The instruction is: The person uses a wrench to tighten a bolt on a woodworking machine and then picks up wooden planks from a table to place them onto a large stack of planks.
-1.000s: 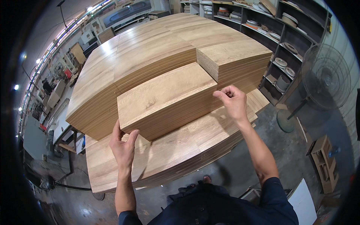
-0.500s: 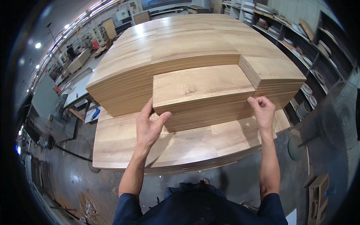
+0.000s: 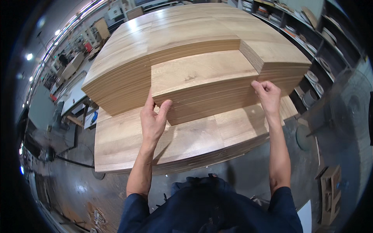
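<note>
A stack of narrow wood-grain boards (image 3: 204, 70) sits in a notch among wider, taller stacks. My left hand (image 3: 154, 120) wraps its front left corner, thumb on the front edges and fingers along the left side. At the front right corner is my right hand (image 3: 269, 97), its fingers curled and pinched together, the tips touching the board edges. Nothing shows between those fingers. Behind and beside stand taller stacks of wood-grain boards (image 3: 190, 29). A lower layer of large boards (image 3: 194, 138) lies beneath everything and juts out toward me.
Dark shelves (image 3: 311, 50) with rolls of edging line the right side. A standing fan (image 3: 48, 153) is at the left, near a white worktable (image 3: 75, 95). Low at the right stands a small wooden rack (image 3: 330, 196). Grey floor (image 3: 194, 173) shows between me and the boards.
The whole view has tilted down, so the boards and hands sit higher in the picture. Both hands keep their places at the narrow stack's corners.
</note>
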A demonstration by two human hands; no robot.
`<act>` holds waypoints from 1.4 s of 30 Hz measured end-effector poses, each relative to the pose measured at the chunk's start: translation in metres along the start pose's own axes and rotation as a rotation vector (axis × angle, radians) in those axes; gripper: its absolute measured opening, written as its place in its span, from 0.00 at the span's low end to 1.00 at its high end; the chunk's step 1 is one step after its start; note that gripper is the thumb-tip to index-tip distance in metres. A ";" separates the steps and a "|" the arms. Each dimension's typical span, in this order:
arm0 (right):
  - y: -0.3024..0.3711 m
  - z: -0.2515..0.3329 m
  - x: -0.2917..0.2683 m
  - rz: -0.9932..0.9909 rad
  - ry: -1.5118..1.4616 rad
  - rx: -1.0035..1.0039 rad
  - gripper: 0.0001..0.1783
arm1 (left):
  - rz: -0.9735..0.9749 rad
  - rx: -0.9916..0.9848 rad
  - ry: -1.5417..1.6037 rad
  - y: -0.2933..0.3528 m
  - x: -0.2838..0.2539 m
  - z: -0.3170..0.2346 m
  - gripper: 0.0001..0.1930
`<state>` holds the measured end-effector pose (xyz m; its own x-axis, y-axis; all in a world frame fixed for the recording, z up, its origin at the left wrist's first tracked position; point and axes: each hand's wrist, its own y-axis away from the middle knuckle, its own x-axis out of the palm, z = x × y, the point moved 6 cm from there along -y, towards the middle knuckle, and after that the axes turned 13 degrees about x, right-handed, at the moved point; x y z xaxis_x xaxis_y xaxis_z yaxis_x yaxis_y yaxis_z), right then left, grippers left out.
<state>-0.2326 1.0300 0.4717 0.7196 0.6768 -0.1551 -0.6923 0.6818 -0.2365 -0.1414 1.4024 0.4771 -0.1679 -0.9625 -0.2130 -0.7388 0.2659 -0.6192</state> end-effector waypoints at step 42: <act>0.782 -0.102 -0.166 -1.304 0.419 1.062 0.17 | 1.078 -0.033 0.766 0.283 0.134 -0.110 0.23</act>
<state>-0.8879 1.4218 0.2146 0.6341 -0.4180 -0.6505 0.7019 0.6641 0.2575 -0.4443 1.3429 0.3563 -0.9933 -0.0601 -0.0991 -0.0169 0.9213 -0.3886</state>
